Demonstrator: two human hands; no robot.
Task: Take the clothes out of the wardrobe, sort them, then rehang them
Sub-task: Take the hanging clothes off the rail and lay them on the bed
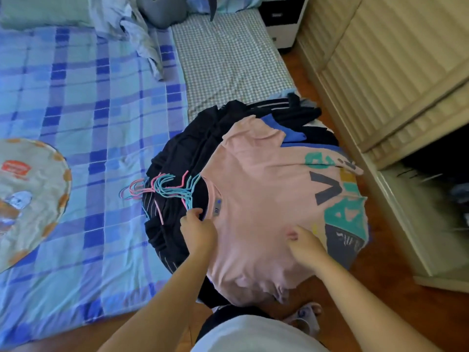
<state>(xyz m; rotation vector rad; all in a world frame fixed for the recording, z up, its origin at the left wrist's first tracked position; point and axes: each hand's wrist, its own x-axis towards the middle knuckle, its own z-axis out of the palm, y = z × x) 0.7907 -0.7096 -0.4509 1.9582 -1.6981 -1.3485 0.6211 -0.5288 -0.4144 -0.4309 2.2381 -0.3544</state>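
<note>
A pink T-shirt [264, 189] with teal and dark lettering lies spread on top of a pile of dark clothes [193, 146] at the bed's corner. My left hand [198, 229] pinches the shirt's collar beside its label. My right hand [304, 246] grips a fold of the pink fabric lower on the shirt. Several pink and light-blue hangers [165, 189] stick out of the dark pile to the left of the collar. A blue garment [281, 130] peeks out behind the shirt.
The bed has a blue checked sheet [88, 123] and a small-check cover [228, 62]. A round printed cushion [28, 199] lies at the left. The wardrobe [396, 72] stands at the right with an open dark compartment [441, 168]. A white nightstand [281, 19] stands behind. Wooden floor runs between.
</note>
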